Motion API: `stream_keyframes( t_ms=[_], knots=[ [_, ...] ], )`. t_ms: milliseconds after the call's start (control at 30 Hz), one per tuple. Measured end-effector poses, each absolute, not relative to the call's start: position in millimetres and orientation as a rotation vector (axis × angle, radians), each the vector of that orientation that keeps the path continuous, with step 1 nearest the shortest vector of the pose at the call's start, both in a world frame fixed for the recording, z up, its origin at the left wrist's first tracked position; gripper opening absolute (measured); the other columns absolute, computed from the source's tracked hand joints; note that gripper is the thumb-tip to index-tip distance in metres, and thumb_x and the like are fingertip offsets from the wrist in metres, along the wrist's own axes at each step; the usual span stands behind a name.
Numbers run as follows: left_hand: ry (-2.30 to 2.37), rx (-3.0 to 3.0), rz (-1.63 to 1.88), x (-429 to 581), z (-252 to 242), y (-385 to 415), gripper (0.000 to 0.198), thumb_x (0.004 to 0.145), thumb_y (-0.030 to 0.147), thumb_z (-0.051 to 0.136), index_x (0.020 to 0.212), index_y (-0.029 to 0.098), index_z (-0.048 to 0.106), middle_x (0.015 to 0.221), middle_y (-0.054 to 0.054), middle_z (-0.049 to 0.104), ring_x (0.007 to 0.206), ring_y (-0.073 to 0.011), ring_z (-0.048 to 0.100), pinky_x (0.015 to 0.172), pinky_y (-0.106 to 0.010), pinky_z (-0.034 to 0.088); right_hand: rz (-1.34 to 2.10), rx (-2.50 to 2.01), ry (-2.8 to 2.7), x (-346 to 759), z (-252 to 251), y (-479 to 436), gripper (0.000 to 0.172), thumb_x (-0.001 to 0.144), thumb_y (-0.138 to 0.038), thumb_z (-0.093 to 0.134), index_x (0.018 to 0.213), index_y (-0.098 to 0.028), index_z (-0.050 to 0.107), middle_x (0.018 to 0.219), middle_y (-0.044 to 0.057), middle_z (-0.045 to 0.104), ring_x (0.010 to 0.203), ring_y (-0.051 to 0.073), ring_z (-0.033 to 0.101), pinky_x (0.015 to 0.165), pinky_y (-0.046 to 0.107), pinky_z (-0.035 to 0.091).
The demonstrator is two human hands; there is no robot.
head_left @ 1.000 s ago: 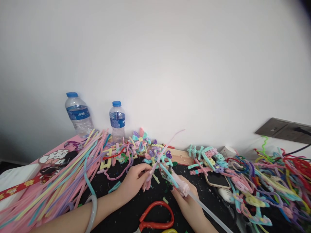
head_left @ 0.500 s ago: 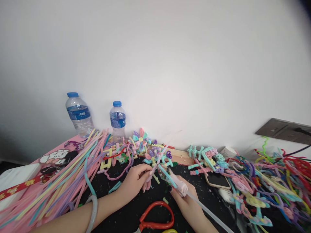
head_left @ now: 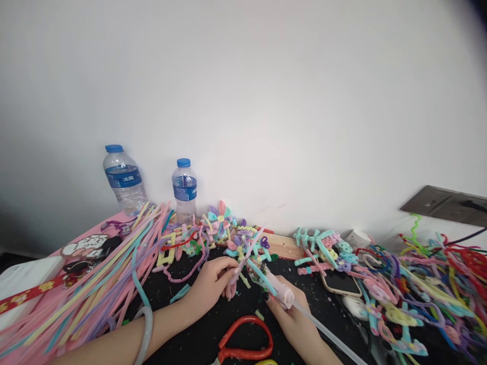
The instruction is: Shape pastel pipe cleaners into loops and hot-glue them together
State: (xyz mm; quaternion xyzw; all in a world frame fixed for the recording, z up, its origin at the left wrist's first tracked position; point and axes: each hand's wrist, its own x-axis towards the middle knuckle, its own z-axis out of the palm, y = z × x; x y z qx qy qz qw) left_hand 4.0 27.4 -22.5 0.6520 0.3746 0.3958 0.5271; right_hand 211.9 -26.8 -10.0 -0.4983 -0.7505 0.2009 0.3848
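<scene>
My left hand [head_left: 216,279] pinches a pale pink pipe cleaner [head_left: 252,247] between thumb and fingers, its thin end pointing up toward the wall. Close on its right, my right hand [head_left: 292,309] is wrapped round a whitish-pink hot glue gun [head_left: 281,290]. A long translucent glue stick [head_left: 327,332] runs out of the gun's back to the lower right. Along the gun's front shows a light blue pipe cleaner piece [head_left: 262,277]; whether it touches the gun I cannot tell. The nozzle is hard to make out. Below the hands lie red-handled scissors [head_left: 246,351].
Long pastel pipe cleaners [head_left: 110,274] spread across the left side. Two water bottles [head_left: 124,177] stand by the wall. Finished pipe-cleaner flowers [head_left: 220,219] line the back. At right are a phone [head_left: 341,283], a paper cup [head_left: 357,238] and a heap of coloured pipe cleaners [head_left: 429,294].
</scene>
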Motion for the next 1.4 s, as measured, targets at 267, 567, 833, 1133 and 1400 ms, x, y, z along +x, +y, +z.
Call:
stream_keyframes(
  t_ms=[267,567,833,1133,1400],
  knots=[
    [0.889,1.556,0.941,4,-21,26,0.022,0.090,0.029,0.045,0.081,0.015,0.059,0.053,0.003,0.056,0.041,-0.0098,0.050,0.043,-0.020,0.039,0.529,-1.247,-1.942,210,-6,-25,0.009,0.085,-0.018,0.049,0.082,-0.020,0.057,0.072,0.000,0.059,0.063,0.016,0.056,0.060,0.023,0.044],
    [0.890,1.550,0.939,4,-22,27,0.022,0.090,0.029,0.045,0.081,0.015,0.058,0.052,0.003,0.055,0.041,-0.0101,0.050,0.043,-0.020,0.039,0.341,-1.285,-1.878,215,-20,-28,0.010,0.084,-0.024,0.053,0.080,-0.023,0.062,0.070,0.001,0.065,0.062,0.019,0.062,0.055,0.025,0.051],
    [0.898,1.546,0.937,4,-22,27,0.022,0.089,0.030,0.046,0.079,0.015,0.058,0.053,0.003,0.055,0.041,-0.0100,0.050,0.043,-0.020,0.039,0.310,-1.312,-1.930,216,-22,-27,0.013,0.085,-0.024,0.050,0.078,-0.023,0.061,0.067,0.001,0.064,0.063,0.021,0.063,0.053,0.026,0.050],
    [0.897,1.539,0.933,5,-21,27,0.024,0.089,0.034,0.046,0.079,0.015,0.058,0.053,0.002,0.055,0.041,-0.0102,0.050,0.043,-0.020,0.039,0.306,-1.304,-1.929,213,-16,-26,0.014,0.085,-0.023,0.050,0.073,-0.022,0.058,0.066,0.001,0.061,0.059,0.019,0.060,0.054,0.026,0.049],
    [0.893,1.528,0.925,4,-21,26,0.023,0.089,0.032,0.046,0.079,0.015,0.058,0.054,0.002,0.057,0.041,-0.0101,0.050,0.043,-0.020,0.039,0.349,-1.312,-1.923,215,-17,-26,0.014,0.085,-0.022,0.049,0.074,-0.020,0.057,0.071,0.002,0.063,0.065,0.020,0.061,0.058,0.026,0.049]
  ],
)
